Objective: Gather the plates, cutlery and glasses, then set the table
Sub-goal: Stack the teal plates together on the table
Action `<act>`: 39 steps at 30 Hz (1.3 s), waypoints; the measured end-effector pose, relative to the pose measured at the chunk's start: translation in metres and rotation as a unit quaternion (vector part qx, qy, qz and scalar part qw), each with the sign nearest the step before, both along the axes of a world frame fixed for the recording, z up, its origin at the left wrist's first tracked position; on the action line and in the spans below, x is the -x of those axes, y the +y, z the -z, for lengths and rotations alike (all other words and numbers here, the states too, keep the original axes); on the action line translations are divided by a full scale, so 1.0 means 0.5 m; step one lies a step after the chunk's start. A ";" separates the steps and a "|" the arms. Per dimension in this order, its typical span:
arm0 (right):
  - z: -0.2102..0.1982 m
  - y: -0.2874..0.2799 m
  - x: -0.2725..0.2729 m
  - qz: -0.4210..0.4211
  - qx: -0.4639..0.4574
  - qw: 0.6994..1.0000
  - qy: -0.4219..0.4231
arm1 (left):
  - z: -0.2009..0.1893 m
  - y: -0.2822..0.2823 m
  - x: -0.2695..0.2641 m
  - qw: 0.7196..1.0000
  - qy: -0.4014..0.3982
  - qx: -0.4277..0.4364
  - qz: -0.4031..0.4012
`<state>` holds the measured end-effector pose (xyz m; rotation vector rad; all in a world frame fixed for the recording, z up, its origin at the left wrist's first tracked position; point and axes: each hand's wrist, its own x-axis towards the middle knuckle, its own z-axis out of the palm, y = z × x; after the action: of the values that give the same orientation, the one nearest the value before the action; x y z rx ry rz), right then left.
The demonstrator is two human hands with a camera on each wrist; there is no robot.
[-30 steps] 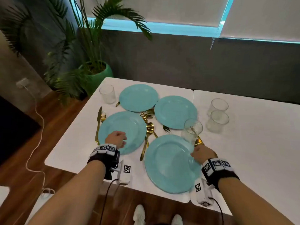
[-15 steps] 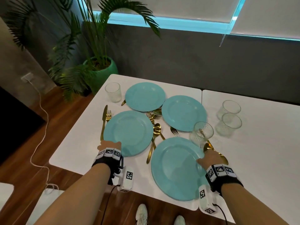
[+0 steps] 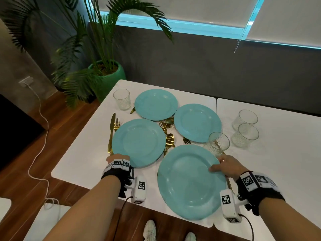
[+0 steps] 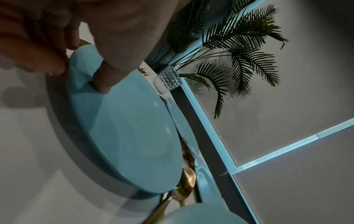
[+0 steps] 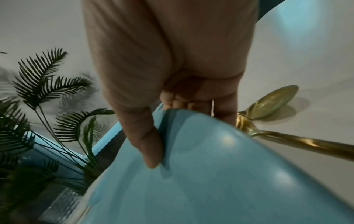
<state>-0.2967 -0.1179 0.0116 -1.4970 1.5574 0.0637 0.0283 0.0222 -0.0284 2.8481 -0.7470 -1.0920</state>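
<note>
Teal plates fill the white table as we look down from the head view: our left hand grips the near rim of the left plate at seven o'clock, and our right hand pinches the near plate at two o'clock, beside a glass. Left wrist view: thumb on top, fingers under the rim. Right wrist view: the same pinch, a gold spoon just beyond. Best we lift both level, clear of cutlery.
</note>
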 end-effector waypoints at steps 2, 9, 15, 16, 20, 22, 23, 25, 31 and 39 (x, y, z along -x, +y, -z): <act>-0.020 0.002 -0.012 0.003 -0.008 0.999 -0.042 | -0.038 -0.001 0.009 0.994 0.028 0.058 -0.085; -0.085 0.005 -0.042 0.038 -0.024 0.982 -0.182 | -0.052 -0.005 -0.015 0.879 0.154 0.331 -0.305; -0.109 -0.010 -0.088 0.140 -0.035 0.946 -0.289 | -0.135 -0.005 -0.017 0.763 0.210 0.478 -0.381; -0.111 -0.012 -0.103 0.155 -0.037 0.939 -0.304 | -0.136 -0.002 -0.022 0.754 0.216 0.487 -0.384; -0.098 -0.019 -0.168 0.187 -0.040 0.922 -0.337 | -0.140 0.014 -0.025 0.726 0.277 0.490 -0.395; -0.086 -0.020 -0.199 0.206 -0.037 0.916 -0.341 | -0.133 0.015 -0.025 0.736 0.288 0.480 -0.381; -0.079 -0.021 -0.212 0.217 -0.033 0.915 -0.339 | -0.133 0.014 -0.022 0.741 0.287 0.476 -0.376; -0.072 -0.018 -0.235 0.231 -0.027 0.914 -0.332 | -0.126 0.011 -0.023 0.753 0.285 0.467 -0.366; -0.065 -0.009 -0.277 0.205 0.053 0.939 -0.271 | -0.129 -0.007 -0.028 0.755 0.294 0.456 -0.369; -0.035 -0.038 -0.319 0.167 0.054 0.967 -0.186 | -0.142 -0.039 -0.039 0.722 0.329 0.486 -0.367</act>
<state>-0.1372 -0.1371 0.0291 -1.2208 1.4967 -0.4774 0.0478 0.0027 0.0425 1.4268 -0.0163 -0.9861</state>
